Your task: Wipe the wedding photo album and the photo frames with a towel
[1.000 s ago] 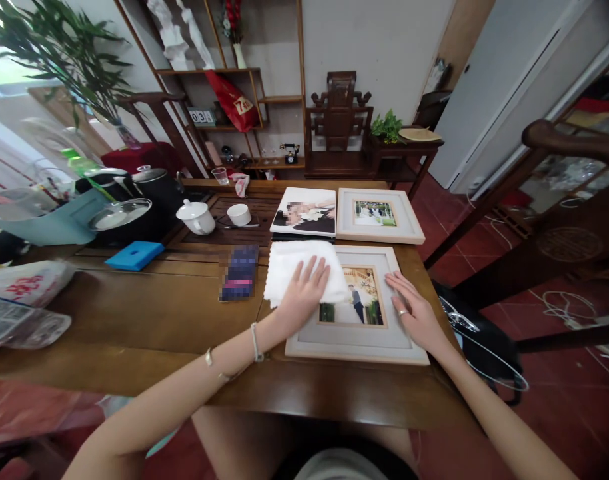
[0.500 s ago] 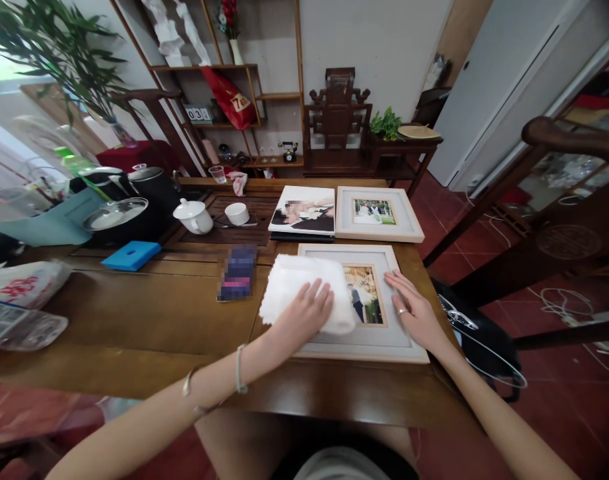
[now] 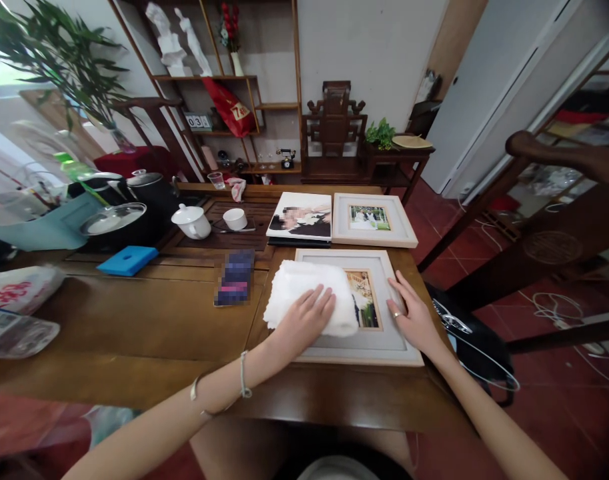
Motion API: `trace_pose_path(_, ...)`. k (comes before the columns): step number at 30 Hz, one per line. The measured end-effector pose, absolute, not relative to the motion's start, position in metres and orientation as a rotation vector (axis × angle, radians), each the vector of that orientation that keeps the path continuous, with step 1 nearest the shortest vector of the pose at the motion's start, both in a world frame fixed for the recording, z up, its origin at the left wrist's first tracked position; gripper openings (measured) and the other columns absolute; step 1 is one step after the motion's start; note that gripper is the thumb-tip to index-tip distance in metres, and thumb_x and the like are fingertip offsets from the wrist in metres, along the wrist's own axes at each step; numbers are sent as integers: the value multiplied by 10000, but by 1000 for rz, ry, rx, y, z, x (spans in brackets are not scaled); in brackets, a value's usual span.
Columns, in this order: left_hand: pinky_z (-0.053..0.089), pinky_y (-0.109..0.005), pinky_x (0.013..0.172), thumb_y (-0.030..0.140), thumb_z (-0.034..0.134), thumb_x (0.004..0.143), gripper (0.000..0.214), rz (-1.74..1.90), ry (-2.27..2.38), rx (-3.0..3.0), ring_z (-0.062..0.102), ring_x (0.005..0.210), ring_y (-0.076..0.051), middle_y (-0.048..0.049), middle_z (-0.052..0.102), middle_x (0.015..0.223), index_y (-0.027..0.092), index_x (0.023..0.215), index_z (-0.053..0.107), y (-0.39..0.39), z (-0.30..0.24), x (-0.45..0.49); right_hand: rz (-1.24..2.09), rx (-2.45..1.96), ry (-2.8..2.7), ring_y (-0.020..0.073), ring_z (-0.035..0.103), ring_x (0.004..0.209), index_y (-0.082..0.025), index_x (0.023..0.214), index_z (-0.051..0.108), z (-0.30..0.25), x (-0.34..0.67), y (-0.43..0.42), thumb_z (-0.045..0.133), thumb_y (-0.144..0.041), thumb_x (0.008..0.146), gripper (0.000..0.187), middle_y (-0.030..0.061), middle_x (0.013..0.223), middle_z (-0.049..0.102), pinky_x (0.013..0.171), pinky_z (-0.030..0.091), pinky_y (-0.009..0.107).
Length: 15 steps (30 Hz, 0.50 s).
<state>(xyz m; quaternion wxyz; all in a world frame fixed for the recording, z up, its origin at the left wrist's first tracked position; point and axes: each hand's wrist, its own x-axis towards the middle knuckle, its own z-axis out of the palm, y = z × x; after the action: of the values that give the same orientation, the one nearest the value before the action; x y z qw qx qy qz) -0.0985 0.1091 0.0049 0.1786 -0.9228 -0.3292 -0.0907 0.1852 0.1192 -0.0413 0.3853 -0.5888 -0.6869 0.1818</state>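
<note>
My left hand (image 3: 307,315) lies flat on a folded white cloth (image 3: 290,288), fingers stretched out and slightly apart. Under the cloth is a pale wooden picture frame (image 3: 384,361), flat on the table with its left part covered. A wedding photo (image 3: 368,303) sits in the middle of its grey mount, partly hidden by the cloth. At the frame's right side rests my right hand (image 3: 413,315), open, with the fingers along the border and the thumb spread. A ring is on one of its fingers.
Behind the frame lie a second framed photo (image 3: 372,239) and a photo-covered album (image 3: 299,217). On the wooden table (image 3: 184,333) to the left are a pixelated phone-shaped object (image 3: 234,279), a blue box (image 3: 128,261), a lidded white cup (image 3: 191,222) and a small bowl (image 3: 235,219). A chair (image 3: 549,220) stands right.
The cloth and my left hand have slid slightly right over the frame, covering more of the photo. My right hand stays at the frame's right side. The camera view has shifted a little.
</note>
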Motion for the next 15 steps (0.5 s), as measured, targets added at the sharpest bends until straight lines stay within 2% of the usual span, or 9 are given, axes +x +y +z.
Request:
trace_pose_path(3,552,-311,913,-11,418,917,355,-279,-874,-2690,656,1150,-215,-145,686,1226,80,1226,568,94,23,-120,470,-1569,-1673,303,519,1331,-221,1386,500,-43,186,120,577,-364,860,551,150,1454,531,1108,404,530)
trace_pose_path(5,568,-286,862,-16,387,925,389,-344,-899,-2675,684,1090,-193,-128,703,1201,91,1258,558,81,35,-140,516,-1618,-1603,305,638,1186,-222,1426,444,-44,187,122,621,-382,835,638,157,1350,621,1013,496,515)
trace_pose_path(8,561,-301,884,-6,362,938,473,-460,-1007,-2537,668,1126,-207,-124,680,1252,113,1375,500,68,41,-174,569,-1656,-1517,282,728,960,-193,1459,387,-45,192,126,659,-404,812,733,162,1195,706,866,575,474)
trace_pose_path(12,521,-379,970,2,372,942,552,-407,-1087,-2451,583,1256,-257,-111,612,1357,156,1470,416,63,23,-206,654,-1651,-1486,247,745,779,-189,1343,528,-48,198,132,684,-411,789,617,98,946,769,760,600,424)
trace_pose_path(15,467,-404,1050,39,402,933,593,-287,-1174,-2551,487,1351,-256,-106,527,1448,176,1508,362,61,14,-216,845,-1515,-1448,243,748,801,-216,1258,603,-45,197,131,667,-378,802,488,84,943,775,734,612,401)
